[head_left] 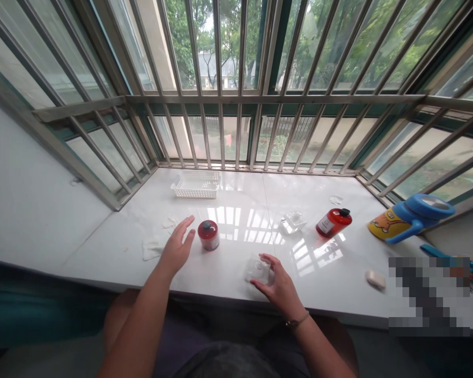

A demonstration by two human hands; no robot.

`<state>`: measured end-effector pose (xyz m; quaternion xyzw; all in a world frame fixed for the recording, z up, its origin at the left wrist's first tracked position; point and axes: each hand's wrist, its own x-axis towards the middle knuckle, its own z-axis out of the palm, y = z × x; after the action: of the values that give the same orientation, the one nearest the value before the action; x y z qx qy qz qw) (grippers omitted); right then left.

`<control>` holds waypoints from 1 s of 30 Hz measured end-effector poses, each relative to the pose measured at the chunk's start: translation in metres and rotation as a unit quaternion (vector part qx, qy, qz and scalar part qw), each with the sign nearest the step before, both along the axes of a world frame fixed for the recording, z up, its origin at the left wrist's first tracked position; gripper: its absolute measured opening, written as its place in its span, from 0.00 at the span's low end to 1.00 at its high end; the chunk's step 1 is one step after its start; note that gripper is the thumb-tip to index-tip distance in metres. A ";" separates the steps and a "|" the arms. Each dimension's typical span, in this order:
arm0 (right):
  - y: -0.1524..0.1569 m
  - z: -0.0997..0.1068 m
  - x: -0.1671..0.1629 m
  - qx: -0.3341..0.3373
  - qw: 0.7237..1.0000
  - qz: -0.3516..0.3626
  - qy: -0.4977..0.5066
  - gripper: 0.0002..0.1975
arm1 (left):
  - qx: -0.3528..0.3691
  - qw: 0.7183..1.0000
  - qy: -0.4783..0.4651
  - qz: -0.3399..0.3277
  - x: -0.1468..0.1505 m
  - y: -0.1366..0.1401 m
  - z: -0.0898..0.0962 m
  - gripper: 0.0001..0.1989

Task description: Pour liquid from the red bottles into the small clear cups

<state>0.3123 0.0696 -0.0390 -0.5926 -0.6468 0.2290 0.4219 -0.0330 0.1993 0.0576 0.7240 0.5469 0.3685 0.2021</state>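
Note:
My left hand [177,245] is open, fingers stretched out and thumb apart. It is just left of a red see-through bottle [208,239] with a black cap and a pale label, and a small gap seems to part them. My right hand [276,283] has its thumb and fingers round the right side of a clear, square-looking container [257,269] near the counter's front edge. Whether the container rests on the counter or is slightly raised, I cannot tell. A second clear, faceted piece [292,222] lies farther back, beside another red bottle [333,223] with a black cap.
A white perforated basket [196,187] sits at the back of the glossy white counter [236,210]. Crumpled white tissue [152,249] lies behind my left wrist. To the right are a blue and yellow jug [412,218] and a small pale block [376,279]. Metal bars [240,98] border the counter's back.

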 end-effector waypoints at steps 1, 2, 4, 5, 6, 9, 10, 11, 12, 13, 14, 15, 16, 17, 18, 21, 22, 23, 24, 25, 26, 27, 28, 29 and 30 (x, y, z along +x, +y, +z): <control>0.000 0.000 0.000 0.000 1.000 0.001 0.000 0.35 | -0.012 0.999 -0.036 -0.012 0.012 0.000 0.002 0.27; 0.000 0.000 0.000 0.000 1.000 0.003 0.001 0.35 | -0.022 0.998 -0.062 -0.022 0.024 0.001 0.003 0.27; 0.001 0.000 0.000 0.001 1.000 0.004 0.004 0.35 | -0.039 0.994 -0.096 -0.035 0.042 0.004 0.001 0.26; 0.001 0.000 -0.001 0.002 1.000 0.004 0.005 0.36 | -0.043 0.992 -0.108 -0.040 0.048 0.006 -0.001 0.25; 0.002 0.000 -0.001 0.003 1.000 0.004 0.006 0.36 | -0.046 0.991 -0.119 -0.044 0.054 0.007 -0.003 0.24; 0.002 0.000 -0.001 0.000 1.000 0.006 0.005 0.35 | -0.046 0.986 -0.153 -0.054 0.066 0.006 -0.010 0.19; 0.002 0.000 -0.001 -0.001 1.000 0.008 0.004 0.35 | -0.047 0.983 -0.167 -0.056 0.069 0.005 -0.011 0.18; 0.002 0.000 0.000 -0.002 1.000 0.008 0.003 0.35 | -0.050 0.980 -0.184 -0.055 0.073 0.002 -0.012 0.16; 0.002 0.000 0.000 -0.003 1.000 0.008 0.002 0.35 | -0.055 0.976 -0.203 -0.052 0.077 0.000 -0.013 0.16; 0.002 0.000 0.000 -0.004 1.000 0.007 0.002 0.35 | -0.062 0.972 -0.223 -0.047 0.081 -0.003 -0.013 0.15; 0.002 0.000 0.000 -0.003 1.000 0.007 0.002 0.35 | -0.071 0.966 -0.244 -0.041 0.086 -0.006 -0.013 0.15; 0.002 0.000 0.000 -0.002 1.000 0.007 0.002 0.35 | -0.080 0.960 -0.266 -0.036 0.090 -0.008 -0.013 0.15; 0.002 0.000 0.000 0.000 1.000 0.007 0.002 0.35 | -0.088 0.953 -0.289 -0.034 0.094 -0.010 -0.013 0.16; 0.002 0.000 0.000 0.002 1.000 0.008 0.003 0.35 | -0.094 0.946 -0.310 -0.034 0.098 -0.012 -0.014 0.18; 0.002 0.000 0.000 0.003 1.000 0.008 0.003 0.35 | -0.097 0.940 -0.326 -0.037 0.101 -0.013 -0.014 0.20; 0.002 0.001 0.000 0.007 1.000 0.008 0.003 0.35 | -0.094 0.942 -0.318 -0.053 0.105 -0.013 -0.016 0.22; 0.002 0.001 0.000 0.009 1.000 0.007 0.003 0.35 | -0.091 0.947 -0.304 -0.056 0.105 -0.012 -0.017 0.20; 0.002 0.001 0.000 0.010 1.000 0.007 0.002 0.35 | -0.089 0.950 -0.295 -0.055 0.105 -0.012 -0.017 0.18; 0.003 0.001 0.000 0.011 1.000 0.007 0.001 0.35 | -0.088 0.950 -0.296 -0.053 0.105 -0.011 -0.018 0.17; 0.003 0.002 0.000 0.011 1.000 0.006 0.000 0.35 | -0.088 0.946 -0.307 -0.050 0.105 -0.011 -0.018 0.16; 0.003 0.002 0.000 0.010 1.000 0.006 -0.001 0.35 | -0.087 0.940 -0.326 -0.047 0.105 -0.010 -0.019 0.18; 0.002 0.002 0.000 0.009 1.000 0.007 -0.001 0.35 | -0.087 0.934 -0.345 -0.045 0.105 -0.010 -0.019 0.20; 0.002 0.002 0.000 0.008 1.000 0.007 0.000 0.35 | -0.089 0.929 -0.356 -0.046 0.105 -0.010 -0.019 0.21; 0.002 0.002 0.000 0.007 1.000 0.007 0.000 0.36 | -0.091 0.928 -0.357 -0.049 0.105 -0.010 -0.020 0.23; 0.002 0.002 0.000 0.007 1.000 0.007 0.001 0.36 | -0.093 0.932 -0.348 -0.052 0.105 -0.010 -0.020 0.23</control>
<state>0.3118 0.0718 -0.0373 -0.5850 -0.6520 0.2278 0.4253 0.0717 0.1897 0.0378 0.5559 0.4360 0.5337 0.4649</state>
